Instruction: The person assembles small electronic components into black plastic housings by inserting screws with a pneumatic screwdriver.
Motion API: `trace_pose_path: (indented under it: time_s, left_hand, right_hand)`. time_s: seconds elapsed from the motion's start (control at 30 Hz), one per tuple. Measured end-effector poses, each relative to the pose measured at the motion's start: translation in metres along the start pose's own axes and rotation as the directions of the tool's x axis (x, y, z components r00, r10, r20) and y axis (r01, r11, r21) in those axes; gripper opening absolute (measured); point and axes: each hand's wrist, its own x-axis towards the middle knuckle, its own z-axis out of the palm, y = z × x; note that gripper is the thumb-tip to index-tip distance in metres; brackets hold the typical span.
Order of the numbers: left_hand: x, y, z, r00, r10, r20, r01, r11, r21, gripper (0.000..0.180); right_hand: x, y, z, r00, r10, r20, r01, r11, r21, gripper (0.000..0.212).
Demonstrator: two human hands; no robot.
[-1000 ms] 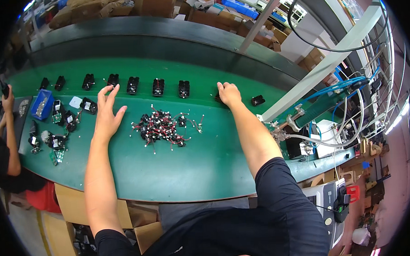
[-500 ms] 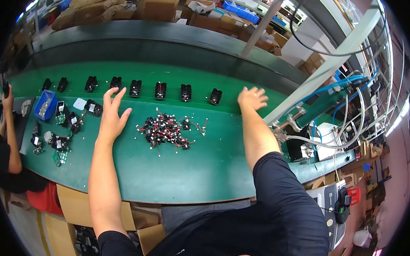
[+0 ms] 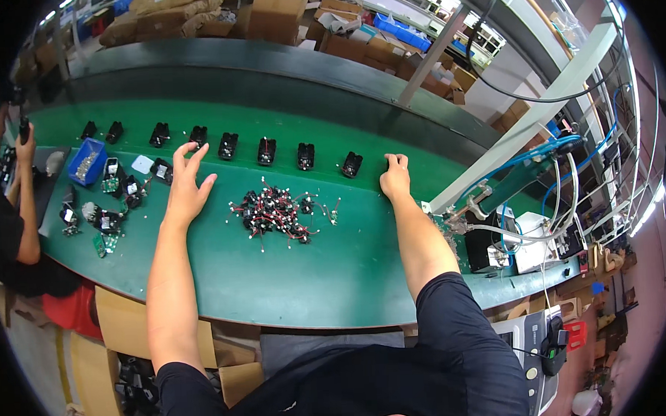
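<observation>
My left hand (image 3: 189, 188) is raised over the green workbench (image 3: 336, 275), thumb and fingers apart. Its fingertips overlap one black plastic housing (image 3: 199, 134) in the row; whether they touch it I cannot tell. My right hand (image 3: 396, 178) is at the right end of the row, fingers curled together; anything inside them is hidden. Nearest to it, apart from the hand, is another black housing (image 3: 352, 164). Between my forearms lies a heap of small black parts with red and black wires (image 3: 274, 213) and white connectors.
A blue bin (image 3: 87, 162) of small parts stands at left, beside wired assemblies and green circuit boards (image 3: 100, 244). A co-worker's arm (image 3: 28, 199) is at the far left. Metal posts, hoses and a pneumatic fixture (image 3: 489, 201) crowd the right side. An open carton (image 3: 122, 321) sits below the bench.
My right hand has drawn left and its spread fingers have curled in. My left hand stays open in nearly the same pose. The whole view has shifted slightly.
</observation>
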Motion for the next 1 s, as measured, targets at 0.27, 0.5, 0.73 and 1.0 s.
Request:
trace_pose_path:
  time_s: [0.27, 0.5, 0.73, 1.0]
  left_hand:
    - [-0.029, 0.115, -0.056, 0.914, 0.364, -0.18, -0.344, 0.93, 0.133, 0.039]
    - [-0.238, 0.2, -0.099, 0.924, 0.371, 0.088, -0.38, 0.877, 0.295, 0.022]
    - [-0.447, 0.177, -0.186, 0.568, -0.571, -0.593, 0.811, 0.509, 0.288, 0.018]
    - [-0.528, 0.166, -0.229, 0.361, -0.63, -0.688, 0.898, 0.037, 0.437, 0.05]
  right_hand:
    - [-0.009, -0.023, -0.007, 0.946, 0.019, -0.324, -0.034, 0.999, -0.039, 0.039]
    - [-0.032, -0.125, -0.002, 0.98, -0.195, 0.046, 0.199, 0.926, -0.32, 0.053]
    - [0.021, -0.08, 0.03, 0.993, -0.109, -0.039, 0.088, 0.928, -0.361, 0.055]
    - [-0.262, -0.317, -0.106, 0.465, -0.867, -0.18, 0.694, 0.231, 0.682, 0.024]
